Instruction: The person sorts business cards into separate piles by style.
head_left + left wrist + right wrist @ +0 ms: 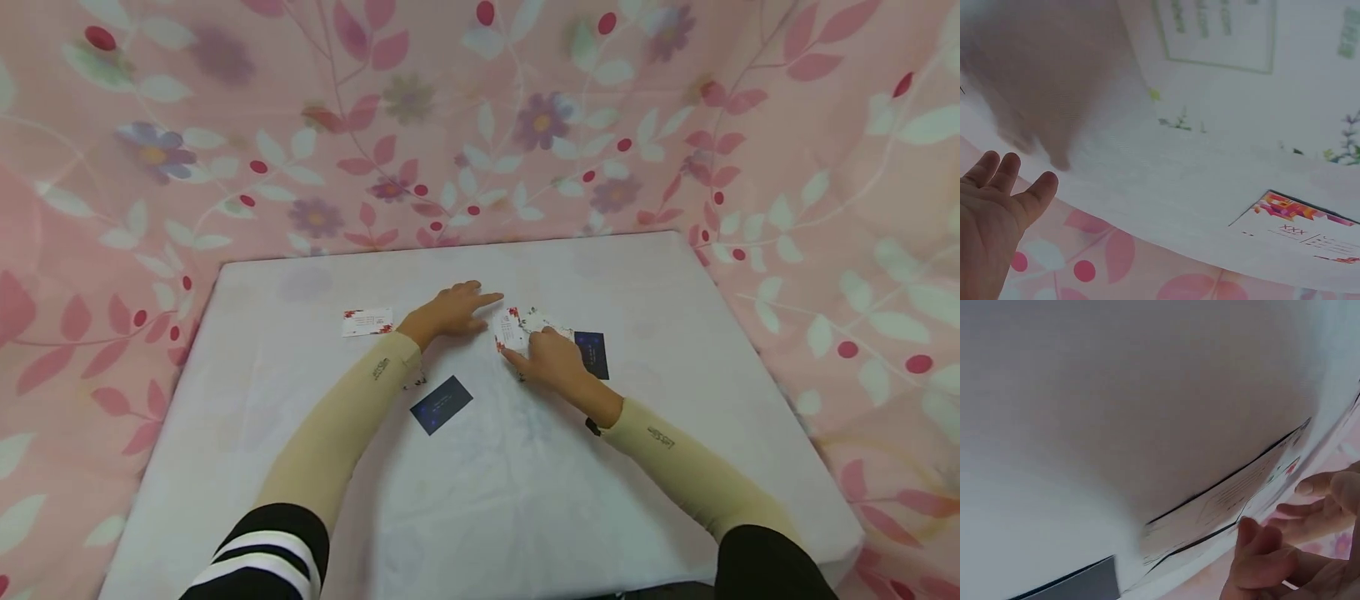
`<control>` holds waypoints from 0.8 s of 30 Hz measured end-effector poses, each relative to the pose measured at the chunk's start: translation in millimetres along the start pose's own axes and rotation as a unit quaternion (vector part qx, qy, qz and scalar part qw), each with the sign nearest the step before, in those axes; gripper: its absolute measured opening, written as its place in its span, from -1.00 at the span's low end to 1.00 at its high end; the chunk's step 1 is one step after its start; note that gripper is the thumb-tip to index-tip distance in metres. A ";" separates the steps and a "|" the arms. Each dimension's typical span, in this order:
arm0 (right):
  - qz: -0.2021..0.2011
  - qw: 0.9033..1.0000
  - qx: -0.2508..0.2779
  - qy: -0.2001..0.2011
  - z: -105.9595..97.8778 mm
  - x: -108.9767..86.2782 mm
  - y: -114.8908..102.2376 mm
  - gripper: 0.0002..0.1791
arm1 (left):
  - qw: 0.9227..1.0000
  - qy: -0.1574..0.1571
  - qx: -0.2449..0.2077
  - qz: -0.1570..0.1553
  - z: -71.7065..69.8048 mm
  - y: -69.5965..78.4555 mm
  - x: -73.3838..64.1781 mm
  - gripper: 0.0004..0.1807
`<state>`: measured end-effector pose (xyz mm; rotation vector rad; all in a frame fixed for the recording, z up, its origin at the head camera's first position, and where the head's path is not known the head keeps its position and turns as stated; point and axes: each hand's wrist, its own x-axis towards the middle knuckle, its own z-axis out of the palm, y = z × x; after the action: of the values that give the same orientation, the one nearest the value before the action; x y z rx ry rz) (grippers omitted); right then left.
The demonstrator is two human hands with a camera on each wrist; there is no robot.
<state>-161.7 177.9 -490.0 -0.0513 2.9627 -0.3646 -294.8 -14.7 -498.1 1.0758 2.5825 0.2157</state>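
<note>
My left hand (452, 312) is spread just left of a white card with red flowers (512, 332); its fingers look straight, apart from the card. In the left wrist view this left hand (991, 215) holds nothing. My right hand (557, 360) lies over the red-flowered card and an overlapping white card with a leafy print (546, 317), one digit at the lower edge. The right wrist view has fingertips at the edge of a white card (1222, 487). A dark blue card (596, 354) lies right of that hand, touching or partly under the leafy card.
Further left lies a white card with red corners (367, 322). Another dark blue card (441, 405) lies angled near the left forearm, beside a leafy white card (415, 382) mostly hidden under the sleeve. A white cloth covers the table (585, 517); a pink floral curtain (450, 125) surrounds it.
</note>
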 end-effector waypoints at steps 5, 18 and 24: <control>0.025 0.999 -0.035 -0.004 9.1 12.2 -12.4 -0.23 | 1.000 -0.020 0.017 -0.001 2.8 4.2 5.1 -0.33; 0.054 0.998 0.021 -0.008 14.0 30.3 -21.1 -0.28 | 0.999 -0.025 0.018 -0.023 1.4 1.2 -7.4 -0.32; 0.065 0.993 0.080 -0.060 6.8 37.9 -18.7 -0.31 | 0.999 -0.033 0.023 -0.012 -2.2 1.2 -17.8 -0.18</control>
<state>-197.8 156.1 -497.7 0.1318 2.7900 -0.5577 -283.0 -26.5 -491.3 1.0499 2.5519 0.1149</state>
